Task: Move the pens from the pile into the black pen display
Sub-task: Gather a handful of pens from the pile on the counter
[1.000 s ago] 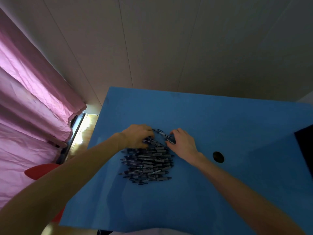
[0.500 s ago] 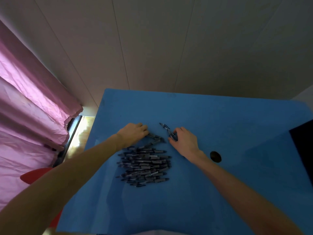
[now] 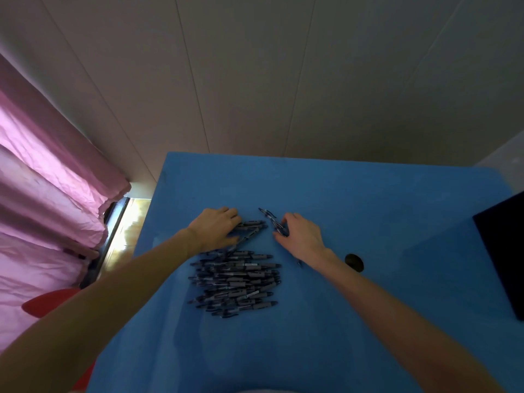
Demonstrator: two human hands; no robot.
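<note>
pens: handling and change since 0.5 s ago

pile (image 3: 236, 282) lies mid-table (image 3: 368, 199), w/ black pen display (image 3: 507, 262) well apart at right edge. pens look light, stiff, prone to roll; take yours mid-barrel. your right hand (image 3: 302, 236) pinches a few pens (image 3: 273, 221); left hand (image 3: 217, 229) rests on two pens (image 3: 251, 228), fingers relaxed. vs earlier: both hands sit about as before.

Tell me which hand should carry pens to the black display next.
Right hand, probably: it already pinches a few pens lifted off the pile, and the black display sits at the table's right edge. The left hand lies farther away, on pens.
</note>
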